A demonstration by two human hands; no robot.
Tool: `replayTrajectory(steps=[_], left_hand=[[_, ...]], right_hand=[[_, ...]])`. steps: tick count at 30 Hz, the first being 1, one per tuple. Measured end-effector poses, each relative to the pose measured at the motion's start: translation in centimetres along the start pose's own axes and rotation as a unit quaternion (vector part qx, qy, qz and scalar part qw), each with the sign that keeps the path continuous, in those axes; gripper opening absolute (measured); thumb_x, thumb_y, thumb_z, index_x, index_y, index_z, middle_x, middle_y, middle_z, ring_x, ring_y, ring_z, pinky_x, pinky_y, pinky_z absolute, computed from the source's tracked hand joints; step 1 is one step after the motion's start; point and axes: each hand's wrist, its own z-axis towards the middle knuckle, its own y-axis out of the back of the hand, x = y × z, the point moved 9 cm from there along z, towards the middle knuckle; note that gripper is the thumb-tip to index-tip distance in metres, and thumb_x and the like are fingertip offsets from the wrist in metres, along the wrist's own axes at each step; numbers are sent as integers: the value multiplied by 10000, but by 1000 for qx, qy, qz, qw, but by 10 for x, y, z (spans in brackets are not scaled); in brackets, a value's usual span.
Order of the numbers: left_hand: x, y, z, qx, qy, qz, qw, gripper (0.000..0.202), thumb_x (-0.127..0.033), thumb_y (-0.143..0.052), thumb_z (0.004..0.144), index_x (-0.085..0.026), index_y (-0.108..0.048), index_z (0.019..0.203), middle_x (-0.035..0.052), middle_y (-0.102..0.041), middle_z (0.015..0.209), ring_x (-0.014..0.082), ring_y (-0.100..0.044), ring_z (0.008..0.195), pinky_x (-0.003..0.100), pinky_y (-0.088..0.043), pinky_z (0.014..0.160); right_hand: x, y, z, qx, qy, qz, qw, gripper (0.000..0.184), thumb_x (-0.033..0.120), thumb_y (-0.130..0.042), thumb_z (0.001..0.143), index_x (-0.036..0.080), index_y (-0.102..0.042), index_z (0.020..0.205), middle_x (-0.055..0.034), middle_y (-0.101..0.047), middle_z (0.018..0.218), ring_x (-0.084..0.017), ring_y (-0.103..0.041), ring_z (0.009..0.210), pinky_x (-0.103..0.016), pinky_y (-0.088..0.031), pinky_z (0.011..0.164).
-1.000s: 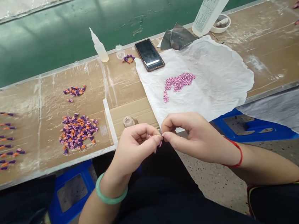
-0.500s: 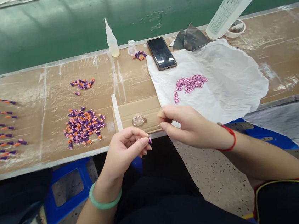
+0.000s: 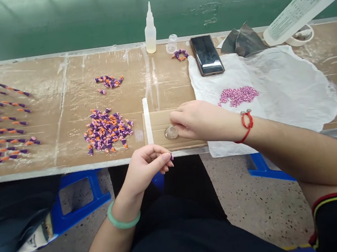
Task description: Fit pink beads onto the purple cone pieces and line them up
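Note:
My left hand (image 3: 148, 164) pinches a small purple and pink piece (image 3: 171, 157) between thumb and fingers, just off the table's front edge. Bent over a small clear cup (image 3: 171, 132), my right hand (image 3: 202, 119) has its fingers pressed together at the cup's right side. Anything in that pinch is hidden or too tiny to name. The cup stands on a cardboard piece (image 3: 159, 123) with a white strip (image 3: 147, 120) at its left. Left of this lies a heap of purple, orange and pink small pieces (image 3: 108, 129). Tiny pink pieces (image 3: 239, 95) lie on white cloth (image 3: 290, 85).
A dropper bottle (image 3: 150, 35), a clear container (image 3: 173, 43), a ring of the purple-orange pieces (image 3: 180, 55) and a phone (image 3: 207, 55) line the back. A large bottle (image 3: 297, 8) leans beside a tape roll (image 3: 300, 36). Rows of pieces (image 3: 3, 131) lie far left.
My right hand has moved left, from beside the cardboard to the cup. The left hand keeps its purple piece. The view has shifted, so the table things sit further right.

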Motion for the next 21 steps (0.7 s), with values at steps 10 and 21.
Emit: replayTrajectory(steps=[10,21], left_hand=[[-15,0,0,-31,-54,-100,993,242,-328,-913,697,-160,-747,754,10,-758,644,68,-666,511,111,-552,509],[-50,-20,-16,-26,-177,-123,976,122,-254,-868,770,-198,-768,815,11,-796,752,118,-744,598,143,-605,537]], right_hand=[[1,20,-15,-88,-9,263,961,167,158,-544,864,182,-496,706,-12,-585,657,-135,-527,596,-258,-346,566],[25,6,-45,-35,-28,709,704,153,282,-591,962,187,-568,844,-56,-717,923,-179,-699,910,-299,-592,831]])
